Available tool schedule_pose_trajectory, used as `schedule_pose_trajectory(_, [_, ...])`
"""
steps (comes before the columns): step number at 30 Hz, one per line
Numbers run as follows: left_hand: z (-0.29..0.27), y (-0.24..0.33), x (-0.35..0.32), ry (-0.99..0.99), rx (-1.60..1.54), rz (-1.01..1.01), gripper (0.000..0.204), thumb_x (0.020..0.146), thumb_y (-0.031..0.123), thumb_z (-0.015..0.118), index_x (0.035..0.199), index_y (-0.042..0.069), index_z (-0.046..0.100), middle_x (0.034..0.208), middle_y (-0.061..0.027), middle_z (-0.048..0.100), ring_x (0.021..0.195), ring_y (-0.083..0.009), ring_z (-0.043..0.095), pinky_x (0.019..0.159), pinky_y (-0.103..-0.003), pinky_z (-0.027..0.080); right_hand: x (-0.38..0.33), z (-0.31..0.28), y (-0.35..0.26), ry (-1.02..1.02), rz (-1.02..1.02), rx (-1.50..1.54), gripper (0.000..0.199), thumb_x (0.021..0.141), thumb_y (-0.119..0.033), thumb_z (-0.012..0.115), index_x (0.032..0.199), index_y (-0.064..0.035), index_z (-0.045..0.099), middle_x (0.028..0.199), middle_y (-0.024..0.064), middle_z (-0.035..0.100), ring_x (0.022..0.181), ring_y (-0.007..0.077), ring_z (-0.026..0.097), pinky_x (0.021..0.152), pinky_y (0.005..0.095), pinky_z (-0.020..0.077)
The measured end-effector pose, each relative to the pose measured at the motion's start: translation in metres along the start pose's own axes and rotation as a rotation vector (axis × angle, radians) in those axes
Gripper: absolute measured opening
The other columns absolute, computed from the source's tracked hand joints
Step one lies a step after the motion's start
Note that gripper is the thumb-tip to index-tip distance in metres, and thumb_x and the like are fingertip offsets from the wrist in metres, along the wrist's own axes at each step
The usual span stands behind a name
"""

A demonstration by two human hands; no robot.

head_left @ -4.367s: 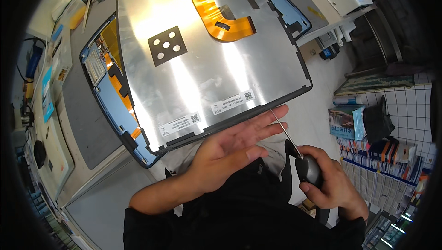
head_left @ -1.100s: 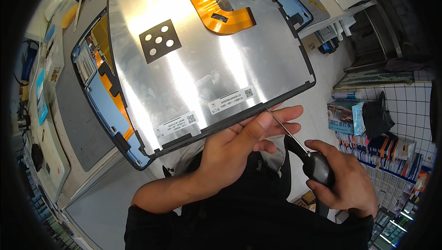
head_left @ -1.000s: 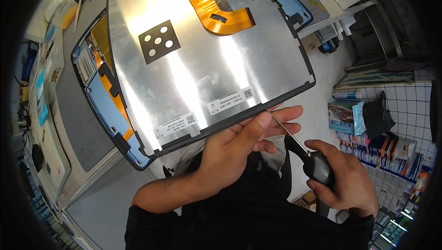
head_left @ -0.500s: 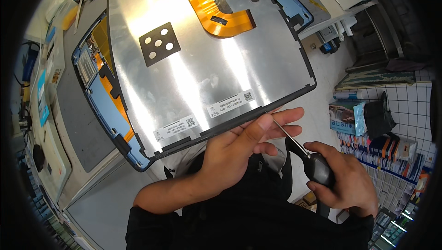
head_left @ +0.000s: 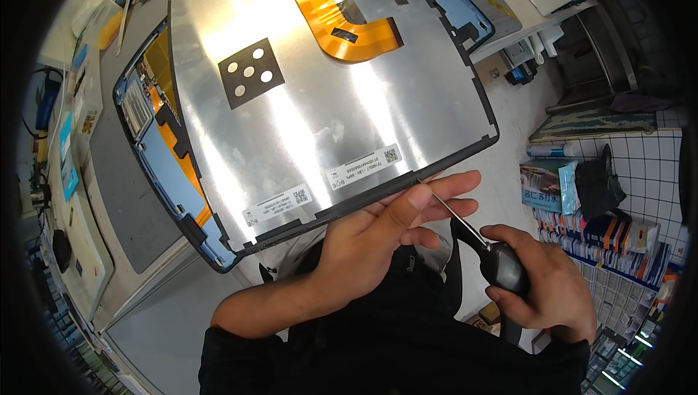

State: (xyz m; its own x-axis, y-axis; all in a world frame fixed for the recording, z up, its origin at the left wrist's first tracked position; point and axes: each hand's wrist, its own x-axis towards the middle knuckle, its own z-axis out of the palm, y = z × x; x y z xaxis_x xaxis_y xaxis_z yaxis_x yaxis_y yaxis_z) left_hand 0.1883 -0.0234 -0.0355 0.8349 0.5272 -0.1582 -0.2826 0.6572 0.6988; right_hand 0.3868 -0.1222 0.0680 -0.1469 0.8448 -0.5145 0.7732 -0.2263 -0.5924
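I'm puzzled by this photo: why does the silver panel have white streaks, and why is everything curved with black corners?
Head view: overhead light glares off the shiny metal panel as bright streaks; the fisheye lens bends straight edges toward the rim and leaves a dark border. The screwdriver stays sharp.

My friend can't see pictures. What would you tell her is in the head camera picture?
A person's left hand steadies the lower edge of a big shiny silver panel while the right hand holds a small screwdriver, its thin tip at that edge. An orange ribbon cable lies across the panel's top.
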Motion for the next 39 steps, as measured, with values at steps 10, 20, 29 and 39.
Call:
schedule_pose_trajectory(10, [0.001, 0.002, 0.0, -0.004, -0.006, -0.003, 0.048, 0.102, 0.038, 0.034, 0.135, 0.005, 0.045, 0.141, -0.0104, 0.047, 0.123, -0.0222, 0.051, 0.085, -0.026, 0.046, 0.001, -0.001, 0.001, -0.003, -0.014, -0.01, 0.061, 0.076, -0.02, 0.071, 0.129, -0.0035, 0.044, 0.096, 0.0198, 0.066, 0.077, 0.0359, 0.068, 0.068, 0.0392, 0.0549])
schedule_pose_trajectory(20, [-0.001, 0.0, 0.001, -0.028, -0.024, 0.01, 0.047, 0.102, 0.037, 0.035, 0.135, 0.005, 0.045, 0.141, -0.0107, 0.046, 0.124, -0.0217, 0.051, 0.086, -0.026, 0.046, 0.002, -0.001, 0.005, -0.011, -0.016, 0.023, 0.061, 0.076, -0.021, 0.071, 0.128, -0.0045, 0.045, 0.098, 0.0184, 0.066, 0.078, 0.0347, 0.068, 0.069, 0.0386, 0.0552])
schedule_pose_trajectory(29, [-0.002, -0.002, 0.002, -0.078, -0.033, 0.068, 0.044, 0.104, 0.03, 0.033, 0.137, 0.003, 0.043, 0.143, -0.0112, 0.044, 0.125, -0.022, 0.049, 0.087, -0.026, 0.045, 0.005, 0.0, 0.01, 0.024, -0.062, 0.007, 0.059, 0.075, -0.02, 0.071, 0.126, -0.0047, 0.048, 0.095, 0.0177, 0.066, 0.077, 0.0338, 0.068, 0.068, 0.0382, 0.0549])
schedule_pose_trajectory(39, [-0.003, -0.007, 0.003, -0.071, -0.074, 0.105, 0.04, 0.103, 0.026, 0.036, 0.134, 0.004, 0.045, 0.142, -0.0157, 0.044, 0.125, -0.0245, 0.05, 0.085, -0.025, 0.047, 0.007, -0.002, 0.015, -0.009, -0.077, 0.05, 0.059, 0.075, -0.021, 0.072, 0.127, -0.0054, 0.048, 0.092, 0.0177, 0.067, 0.074, 0.0336, 0.068, 0.065, 0.0379, 0.0552])
